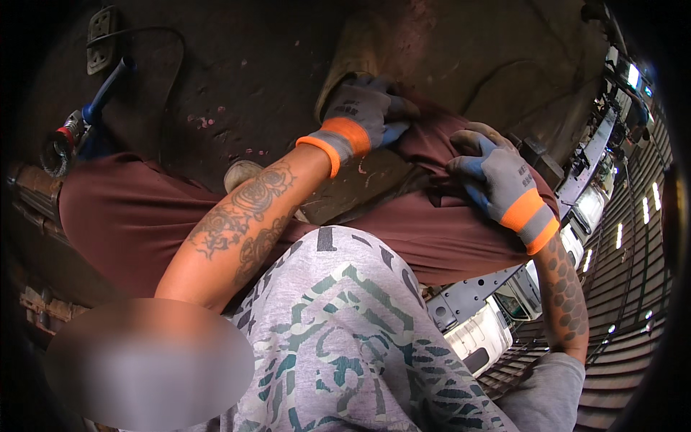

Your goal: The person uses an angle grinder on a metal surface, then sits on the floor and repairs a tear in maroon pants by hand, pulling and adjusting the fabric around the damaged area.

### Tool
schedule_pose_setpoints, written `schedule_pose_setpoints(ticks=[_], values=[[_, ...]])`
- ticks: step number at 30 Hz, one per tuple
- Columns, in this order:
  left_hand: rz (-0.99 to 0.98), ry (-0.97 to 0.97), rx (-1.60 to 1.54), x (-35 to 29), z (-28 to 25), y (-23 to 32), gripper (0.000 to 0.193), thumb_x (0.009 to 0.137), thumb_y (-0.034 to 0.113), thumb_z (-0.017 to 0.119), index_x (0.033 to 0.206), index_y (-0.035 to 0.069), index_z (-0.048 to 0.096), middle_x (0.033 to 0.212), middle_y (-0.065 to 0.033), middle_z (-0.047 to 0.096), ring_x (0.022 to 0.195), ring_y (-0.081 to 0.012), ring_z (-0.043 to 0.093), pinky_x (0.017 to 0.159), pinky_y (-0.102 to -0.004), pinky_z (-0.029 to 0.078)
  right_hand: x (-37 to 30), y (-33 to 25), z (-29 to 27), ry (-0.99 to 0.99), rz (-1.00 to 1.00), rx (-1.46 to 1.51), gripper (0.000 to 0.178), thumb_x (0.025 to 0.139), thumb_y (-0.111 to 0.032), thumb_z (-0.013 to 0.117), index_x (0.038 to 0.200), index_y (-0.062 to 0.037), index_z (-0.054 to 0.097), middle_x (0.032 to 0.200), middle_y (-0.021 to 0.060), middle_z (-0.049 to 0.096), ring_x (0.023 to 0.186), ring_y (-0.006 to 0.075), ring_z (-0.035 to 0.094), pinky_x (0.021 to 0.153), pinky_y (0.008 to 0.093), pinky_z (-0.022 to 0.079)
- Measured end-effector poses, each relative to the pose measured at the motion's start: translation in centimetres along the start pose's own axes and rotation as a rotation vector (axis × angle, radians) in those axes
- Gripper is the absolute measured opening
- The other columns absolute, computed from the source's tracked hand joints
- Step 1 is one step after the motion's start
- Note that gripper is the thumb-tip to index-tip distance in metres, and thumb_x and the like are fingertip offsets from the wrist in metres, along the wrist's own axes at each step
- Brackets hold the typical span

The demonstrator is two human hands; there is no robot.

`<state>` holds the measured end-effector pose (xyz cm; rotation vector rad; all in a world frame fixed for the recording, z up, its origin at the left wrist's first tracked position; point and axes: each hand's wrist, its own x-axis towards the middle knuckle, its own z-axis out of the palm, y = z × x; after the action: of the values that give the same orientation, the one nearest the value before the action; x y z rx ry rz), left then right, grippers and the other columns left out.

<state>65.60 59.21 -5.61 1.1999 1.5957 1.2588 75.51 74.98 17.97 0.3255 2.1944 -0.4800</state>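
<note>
Perhaps loose trousers (439,241) could slip under our right hand's (497,173) bent fingers; whether these or our left hand (363,111) grip, we cannot tell.

Found small dark print on left glove (356,119), upper centre, and right glove (509,178), right of centre: illegible. Saw partial dark lettering on shirt (345,324), lower centre.
</note>
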Motion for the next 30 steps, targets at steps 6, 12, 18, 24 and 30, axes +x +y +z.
schedule_pose_setpoints(ticks=[6,12,18,24,30], values=[[-0.159,-0.016,-0.027,0.2,-2.0,-0.9,0.027,0.087,0.031,0.075,0.112,0.022,0.079,0.118,-0.0163,0.068,0.105,-0.0398,0.067,0.092,-0.0492,0.055,0.8,0.2,0.0,0.035,0.012,-0.044,0.018,0.083,-0.019,0.073,0.099,-0.013,0.077,0.128,0.0135,0.067,0.123,0.039,0.059,0.101,0.0494,0.05],[-0.324,0.123,0.132,1.1,-3.9,-1.6,0.031,0.085,0.035,0.074,0.106,0.013,0.077,0.117,-0.0204,0.069,0.105,-0.0432,0.067,0.092,-0.0505,0.054,3.2,0.5,-0.3,0.076,0.158,0.034,0.02,0.083,-0.025,0.075,0.088,-0.006,0.077,0.116,0.0138,0.071,0.108,0.0365,0.066,0.091,0.0439,0.055],[-0.374,0.089,0.134,1.5,-4.7,-0.5,0.035,0.084,0.038,0.074,0.106,0.012,0.078,0.119,-0.0211,0.07,0.106,-0.0425,0.067,0.093,-0.0497,0.054,3.9,-0.2,-1.0,0.031,0.205,0.058,0.017,0.081,-0.023,0.075,0.088,-0.0071,0.077,0.113,0.0117,0.071,0.103,0.0354,0.067,0.089,0.044,0.055],[-0.404,0.017,0.046,1.1,-3.8,0.0,0.036,0.084,0.039,0.072,0.107,0.012,0.077,0.109,-0.0193,0.073,0.103,-0.0411,0.068,0.091,-0.0499,0.054,4.2,-0.4,-1.3,0.03,0.234,0.099,0.019,0.081,-0.023,0.075,0.093,-0.0078,0.076,0.108,0.0111,0.07,0.102,0.0349,0.066,0.088,0.0438,0.055],[-0.377,-0.031,0.117,0.4,-4.4,0.4,0.038,0.087,0.042,0.07,0.103,0.009,0.077,0.099,-0.0185,0.074,0.093,-0.0421,0.07,0.086,-0.0507,0.055,5.0,-1.1,0.1,0.152,0.121,0.013,0.024,0.081,-0.023,0.077,0.1,-0.0096,0.076,0.113,0.0114,0.069,0.107,0.0371,0.064,0.093,0.0462,0.054]])
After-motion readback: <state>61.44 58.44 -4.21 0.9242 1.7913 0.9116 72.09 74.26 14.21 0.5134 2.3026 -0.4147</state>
